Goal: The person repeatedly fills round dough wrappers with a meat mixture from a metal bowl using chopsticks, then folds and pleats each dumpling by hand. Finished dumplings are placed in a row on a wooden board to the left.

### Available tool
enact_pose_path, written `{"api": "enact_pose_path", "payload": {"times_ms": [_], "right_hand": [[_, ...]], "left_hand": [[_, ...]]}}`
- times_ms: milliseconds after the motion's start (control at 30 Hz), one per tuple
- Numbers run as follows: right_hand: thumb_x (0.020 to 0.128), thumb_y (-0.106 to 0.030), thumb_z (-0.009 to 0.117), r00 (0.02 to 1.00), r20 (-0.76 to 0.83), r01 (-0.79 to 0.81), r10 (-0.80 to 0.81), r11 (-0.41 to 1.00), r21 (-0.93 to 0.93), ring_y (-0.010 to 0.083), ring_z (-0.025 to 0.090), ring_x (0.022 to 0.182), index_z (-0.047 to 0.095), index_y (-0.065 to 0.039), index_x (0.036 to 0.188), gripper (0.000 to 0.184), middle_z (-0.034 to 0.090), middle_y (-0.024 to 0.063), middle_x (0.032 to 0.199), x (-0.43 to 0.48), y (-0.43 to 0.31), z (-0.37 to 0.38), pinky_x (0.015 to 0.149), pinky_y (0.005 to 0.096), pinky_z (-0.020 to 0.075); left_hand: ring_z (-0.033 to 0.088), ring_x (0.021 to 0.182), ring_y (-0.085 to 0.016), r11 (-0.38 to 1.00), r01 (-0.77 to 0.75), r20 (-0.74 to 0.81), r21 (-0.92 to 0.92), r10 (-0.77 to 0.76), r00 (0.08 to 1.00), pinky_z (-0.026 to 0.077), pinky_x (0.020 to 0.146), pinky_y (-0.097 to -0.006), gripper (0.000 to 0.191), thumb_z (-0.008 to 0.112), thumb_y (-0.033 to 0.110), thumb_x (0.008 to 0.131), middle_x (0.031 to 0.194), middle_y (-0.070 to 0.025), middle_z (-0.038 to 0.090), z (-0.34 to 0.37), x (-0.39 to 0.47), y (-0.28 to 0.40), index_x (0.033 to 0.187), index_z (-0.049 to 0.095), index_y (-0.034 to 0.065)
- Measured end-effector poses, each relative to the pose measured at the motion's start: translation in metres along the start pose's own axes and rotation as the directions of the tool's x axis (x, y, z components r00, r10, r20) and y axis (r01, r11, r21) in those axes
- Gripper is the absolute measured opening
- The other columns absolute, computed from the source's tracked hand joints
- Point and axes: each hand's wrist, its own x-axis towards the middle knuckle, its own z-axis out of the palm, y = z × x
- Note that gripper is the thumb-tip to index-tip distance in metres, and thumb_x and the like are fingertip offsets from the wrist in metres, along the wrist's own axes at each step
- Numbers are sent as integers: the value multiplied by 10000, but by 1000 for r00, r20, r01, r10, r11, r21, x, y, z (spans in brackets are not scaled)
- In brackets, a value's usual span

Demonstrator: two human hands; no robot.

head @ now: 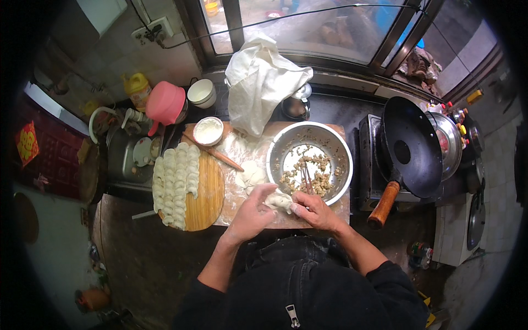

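Note:
A dumpling (279, 201) of white dough is between my two hands, just in front of the metal bowl. My right hand (315, 211) pinches its right end between thumb and fingers. Around its left end, my left hand (252, 212) has thumb and fingers spread; whether they touch the dough is unclear. Flour dusts both hands. Chopped filling (317, 177) lies in the wide metal bowl (350, 165), with chopsticks (307, 181) standing in it. Overlapping round dough wrappers (251, 173) lie on the floured board (231, 206). Folded dumplings (176, 181) form several rows on a round wooden board (212, 202).
A rolling pin (225, 159) lies beside a bowl of flour (208, 131). Behind stands a white cloth bag (260, 86). To the right, a black wok (410, 144) rests on the stove, its wooden handle (384, 204) pointing towards me. A sink (123, 165) is at left.

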Motion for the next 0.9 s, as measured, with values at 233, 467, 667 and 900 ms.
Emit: {"api": "enact_pose_path", "payload": {"times_ms": [233, 467, 667, 900], "right_hand": [[964, -211, 584, 988, -66, 123, -141, 967, -221, 427, 607, 762, 571, -37, 970, 175, 591, 231, 810, 8, -3, 19, 676, 467, 481], [966, -157, 628, 982, -135, 78, -129, 942, -327, 356, 636, 684, 581, -24, 983, 143, 600, 198, 758, 12, 4, 46, 623, 410, 493], [937, -115, 632, 961, -264, -19, -81, 935, -353, 361, 649, 707, 626, -33, 987, 96, 634, 194, 790, -20, 22, 8, 650, 423, 515], [709, 10, 688, 914, -234, 52, -332, 666, -744, 359, 603, 974, 590, -57, 1119, 427, 624, 151, 1039, -60, 55, -32, 856, 446, 450]], "left_hand": [[661, 1048, -312, 819, -70, -80, 569, 139, 987, 522, 877, -347, 414, 643, 47, 830, 1098, -164, 660, 4, -3, -10, 1242, 609, 16], [676, 919, -163, 993, 95, -307, -70, -112, 945, 551, 776, -282, 377, 640, 16, 866, 988, -117, 691, 4, -10, -35, 1236, 577, -12], [613, 752, -178, 920, 259, -724, 296, 39, 689, 533, 728, -326, 384, 656, 73, 849, 870, -70, 609, -111, -31, -120, 1221, 581, 17], [550, 1086, -391, 474, 460, -638, 751, 342, 689, 447, 961, -460, 325, 617, 31, 804, 1059, -183, 603, -200, -53, -140, 1129, 619, 26]]}}
